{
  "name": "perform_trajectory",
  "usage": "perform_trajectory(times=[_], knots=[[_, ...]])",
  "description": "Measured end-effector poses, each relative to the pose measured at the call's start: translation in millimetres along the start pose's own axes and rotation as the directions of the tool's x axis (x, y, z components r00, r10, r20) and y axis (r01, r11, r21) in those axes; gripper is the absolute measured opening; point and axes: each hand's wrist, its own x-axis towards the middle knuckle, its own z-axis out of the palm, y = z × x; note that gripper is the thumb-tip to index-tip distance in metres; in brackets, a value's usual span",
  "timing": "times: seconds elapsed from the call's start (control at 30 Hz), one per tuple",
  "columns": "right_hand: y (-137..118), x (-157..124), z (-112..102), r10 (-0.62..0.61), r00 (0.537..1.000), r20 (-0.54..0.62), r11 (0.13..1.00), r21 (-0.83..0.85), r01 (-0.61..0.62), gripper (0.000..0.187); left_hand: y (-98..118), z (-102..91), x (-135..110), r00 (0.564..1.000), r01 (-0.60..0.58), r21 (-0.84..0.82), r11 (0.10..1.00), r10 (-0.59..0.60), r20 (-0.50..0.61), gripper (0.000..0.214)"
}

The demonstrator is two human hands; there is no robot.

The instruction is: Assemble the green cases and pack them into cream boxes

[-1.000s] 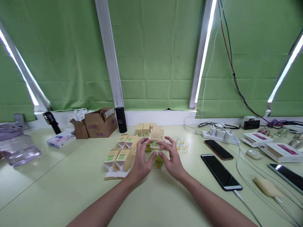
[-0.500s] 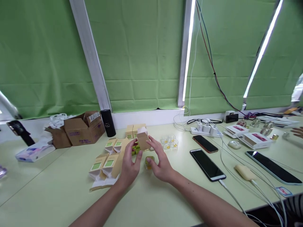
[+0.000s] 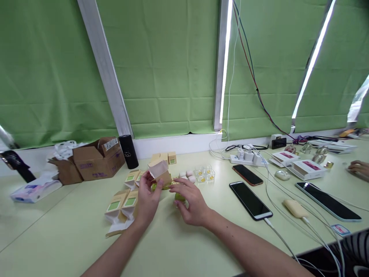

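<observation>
My left hand [image 3: 148, 198] grips a small kraft-cardboard box [image 3: 163, 177], tilted, with its white-lined flap raised. Close by on the right, my right hand [image 3: 191, 200] curls its fingers and thumb around a small green jar [image 3: 180, 197], low at the table. Behind the hands are other small green items, partly hidden by my fingers. Left of my left hand stand several kraft boxes with green labels [image 3: 114, 206] and open white-lined flaps. White caps [image 3: 188, 176] and a group of clear bottles with yellow bits [image 3: 205, 174] lie beyond my right hand.
More kraft boxes [image 3: 172, 157] stand at the back. A brown carton [image 3: 98, 161], a black cylinder [image 3: 128, 152] and a tissue pack [image 3: 36, 190] are left. Phones [image 3: 250, 200], cables and a power strip [image 3: 249, 158] lie right. Another person's hand [image 3: 359, 169] shows far right.
My left hand has tipped the box and moved it slightly left, so its white inside shows more. My right hand has come off the box, its fingers lowered around the green jar.
</observation>
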Motion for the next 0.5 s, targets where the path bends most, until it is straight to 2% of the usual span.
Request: perform_trajectory(times=[0.07,0.13,0.23,0.3,0.4,0.5], knots=[[2,1,-1,0.072,0.997,0.036,0.992,-0.104,-0.068,0.046,0,-3.2,4,0.999,0.04,-0.02,0.999,-0.04,0.001,0.062],[2,2,-4,0.161,0.979,0.122,0.966,-0.221,-0.131,0.048,-2,-6.3,6,0.997,0.083,-0.023,0.996,-0.083,0.003,0.063],[2,2,-6,0.271,0.926,0.261,0.919,-0.356,-0.169,0.054,-6,-10.4,9,0.989,0.149,0.0,0.989,-0.149,0.028,0.061],[3,2,-5,0.332,0.889,0.314,0.891,-0.414,-0.186,0.051,-8,-12.9,11,0.983,0.177,0.031,0.984,-0.179,0.052,0.059],[6,2,-5,0.401,0.864,0.304,0.848,-0.481,-0.224,0.044,-8,-16.2,15,0.976,0.194,0.09,0.977,-0.201,0.08,0.058],[10,4,-6,0.467,0.844,0.265,0.8,-0.533,-0.276,0.042,-4,-17.7,16,0.966,0.179,0.229,0.957,-0.215,0.145,0.052]])
